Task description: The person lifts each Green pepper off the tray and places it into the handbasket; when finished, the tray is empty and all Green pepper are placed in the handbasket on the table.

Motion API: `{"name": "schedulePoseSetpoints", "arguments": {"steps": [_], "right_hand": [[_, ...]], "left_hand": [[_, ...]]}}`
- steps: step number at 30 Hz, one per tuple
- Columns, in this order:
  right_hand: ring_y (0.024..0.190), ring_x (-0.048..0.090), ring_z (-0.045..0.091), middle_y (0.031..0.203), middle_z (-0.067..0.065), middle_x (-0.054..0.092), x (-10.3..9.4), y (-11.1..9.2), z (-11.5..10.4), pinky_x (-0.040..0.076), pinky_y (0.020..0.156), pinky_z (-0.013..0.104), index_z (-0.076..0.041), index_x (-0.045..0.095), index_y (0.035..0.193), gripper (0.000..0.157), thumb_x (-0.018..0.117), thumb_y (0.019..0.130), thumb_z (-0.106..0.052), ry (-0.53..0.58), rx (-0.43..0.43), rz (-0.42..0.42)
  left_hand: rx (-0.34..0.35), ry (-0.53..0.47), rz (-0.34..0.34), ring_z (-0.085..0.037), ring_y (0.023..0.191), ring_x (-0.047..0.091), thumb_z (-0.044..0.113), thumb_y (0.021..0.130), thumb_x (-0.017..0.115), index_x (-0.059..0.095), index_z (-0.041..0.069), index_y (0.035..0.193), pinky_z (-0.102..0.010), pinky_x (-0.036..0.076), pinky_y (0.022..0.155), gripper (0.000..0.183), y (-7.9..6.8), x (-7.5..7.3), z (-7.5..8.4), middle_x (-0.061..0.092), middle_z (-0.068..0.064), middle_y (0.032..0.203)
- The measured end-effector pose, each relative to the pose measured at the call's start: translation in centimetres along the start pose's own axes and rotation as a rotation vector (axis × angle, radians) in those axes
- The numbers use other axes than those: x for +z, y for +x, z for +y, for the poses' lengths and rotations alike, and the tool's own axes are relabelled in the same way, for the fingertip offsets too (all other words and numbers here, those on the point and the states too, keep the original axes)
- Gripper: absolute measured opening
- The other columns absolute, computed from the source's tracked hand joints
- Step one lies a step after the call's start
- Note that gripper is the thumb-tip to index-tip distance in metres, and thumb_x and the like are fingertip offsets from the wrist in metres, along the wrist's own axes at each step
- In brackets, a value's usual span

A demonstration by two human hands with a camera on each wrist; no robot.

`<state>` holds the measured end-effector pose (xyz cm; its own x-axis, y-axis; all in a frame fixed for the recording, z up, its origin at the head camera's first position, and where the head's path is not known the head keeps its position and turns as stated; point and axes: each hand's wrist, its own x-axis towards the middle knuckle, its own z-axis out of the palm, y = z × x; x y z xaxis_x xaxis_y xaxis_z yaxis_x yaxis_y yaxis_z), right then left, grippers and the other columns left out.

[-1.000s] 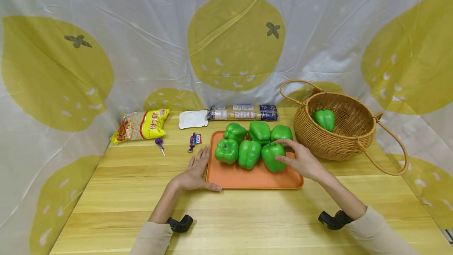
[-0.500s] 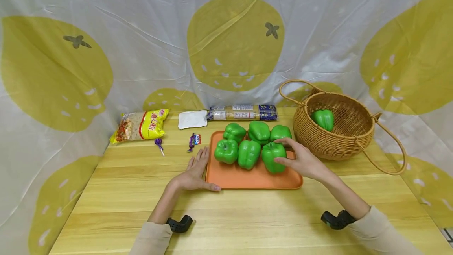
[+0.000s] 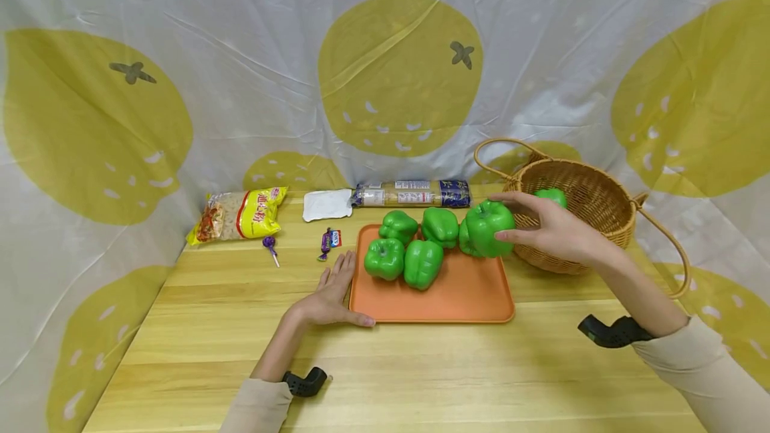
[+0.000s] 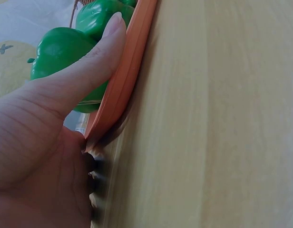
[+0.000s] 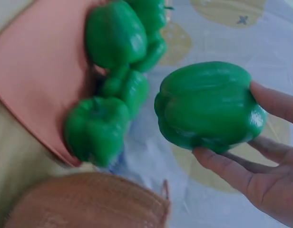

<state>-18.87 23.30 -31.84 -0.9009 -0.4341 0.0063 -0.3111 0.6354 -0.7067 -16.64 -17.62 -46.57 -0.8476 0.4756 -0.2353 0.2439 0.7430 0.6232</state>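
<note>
My right hand (image 3: pixel 550 226) pinches a green bell pepper (image 3: pixel 486 227) between thumb and fingers, up above the right part of the orange tray (image 3: pixel 457 299). In the right wrist view that held pepper (image 5: pixel 208 104) hangs on its side, apart from the others. Several more bell peppers (image 3: pixel 423 264) stand on the tray; one behind the held pepper is mostly hidden. My left hand (image 3: pixel 329 296) rests with straight fingers along the tray's left edge, its thumb (image 4: pixel 96 59) against the rim in the left wrist view.
A wicker basket (image 3: pixel 568 252) with one bell pepper (image 3: pixel 552 196) inside stands to the right, partly behind my right hand. Along the back lie a yellow food bag (image 3: pixel 240 214), a white packet (image 3: pixel 327 205) and a noodle pack (image 3: pixel 412 194). A lollipop (image 3: pixel 270 244) and a wrapped candy (image 3: pixel 327 241) lie left of the tray.
My right hand has lifted the front right bell pepper off the tray and carried it up and to the right, towards the basket. The left hand has stayed in place.
</note>
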Motion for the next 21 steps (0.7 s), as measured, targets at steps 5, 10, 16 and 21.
{"name": "schedulePoseSetpoints", "arguments": {"steps": [5, 10, 16, 21], "right_hand": [[0.128, 0.052, 0.013, 0.136, -0.005, 0.056, -3.8, 0.7, -0.9, 0.051, 0.094, 0.021, -0.032, 0.048, 0.138, 0.057, 0.072, 0.086, -0.033, -0.032, -0.008, -0.012], [0.123, 0.051, -0.001, 0.142, -0.003, 0.053, -7.4, 1.5, -0.9, 0.044, 0.091, 0.009, -0.029, 0.045, 0.141, 0.059, 0.071, 0.088, -0.031, -0.028, 0.004, -0.037], [0.118, 0.049, -0.010, 0.145, -0.001, 0.048, -11.1, 2.3, 0.8, 0.046, 0.087, 0.010, -0.028, 0.042, 0.145, 0.061, 0.068, 0.090, -0.029, -0.035, 0.062, -0.051], [0.113, 0.053, -0.008, 0.141, -0.004, 0.048, -12.9, 3.0, 3.5, 0.053, 0.083, 0.017, -0.020, 0.041, 0.146, 0.062, 0.068, 0.090, -0.021, 0.016, 0.089, -0.071]], "left_hand": [[-0.006, -0.001, -0.004, -0.033, 0.150, -0.015, 0.058, 0.067, 0.080, -0.012, 0.004, 0.153, -0.058, -0.011, 0.119, 0.137, -0.2, 0.0, 0.0, -0.017, -0.017, 0.161], [-0.003, 0.001, -0.003, -0.034, 0.150, -0.014, 0.058, 0.068, 0.080, -0.012, 0.003, 0.153, -0.059, -0.011, 0.118, 0.137, -0.2, 0.1, 0.0, -0.016, -0.018, 0.161], [-0.006, 0.004, -0.004, -0.033, 0.150, -0.015, 0.058, 0.067, 0.080, -0.013, 0.004, 0.153, -0.059, -0.010, 0.119, 0.137, -0.2, 0.1, 0.0, -0.017, -0.016, 0.161], [-0.008, 0.008, -0.004, -0.033, 0.150, -0.016, 0.059, 0.067, 0.080, -0.013, 0.004, 0.153, -0.058, -0.010, 0.119, 0.138, -0.1, 0.1, 0.0, -0.017, -0.016, 0.161]]}}
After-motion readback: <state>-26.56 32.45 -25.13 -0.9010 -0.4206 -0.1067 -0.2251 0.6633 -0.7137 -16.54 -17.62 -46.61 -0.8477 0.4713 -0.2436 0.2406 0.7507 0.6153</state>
